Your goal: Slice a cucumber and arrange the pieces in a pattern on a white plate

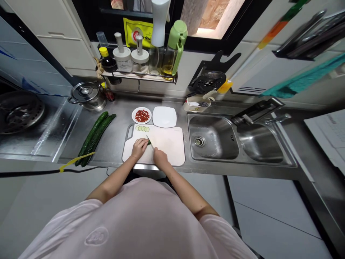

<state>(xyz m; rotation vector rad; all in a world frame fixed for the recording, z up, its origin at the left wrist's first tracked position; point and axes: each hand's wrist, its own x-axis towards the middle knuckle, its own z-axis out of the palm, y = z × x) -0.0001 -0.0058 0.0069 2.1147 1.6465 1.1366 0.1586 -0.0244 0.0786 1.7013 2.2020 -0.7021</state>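
Note:
My left hand (139,147) is closed over a short dark-green piece of cucumber (149,142) on the white cutting board (172,144); the fingers hide most of it. My right hand (160,158) is wrapped round the handle of a knife (151,141), whose blade points away from me and lies against the cucumber piece. Pale green cucumber slices (142,128) lie overlapping in a row near the board's far left edge. Just beyond the board stand a small plate of chopped red chili (142,116) and a bare white square plate (164,117).
Two whole cucumbers (94,138) lie on the steel counter at left, near a lidded pot (86,94). A double sink (215,144) is to the right. Bottles and jars fill a wall rack (140,73). A black cable (32,174) with a yellow tie crosses at lower left.

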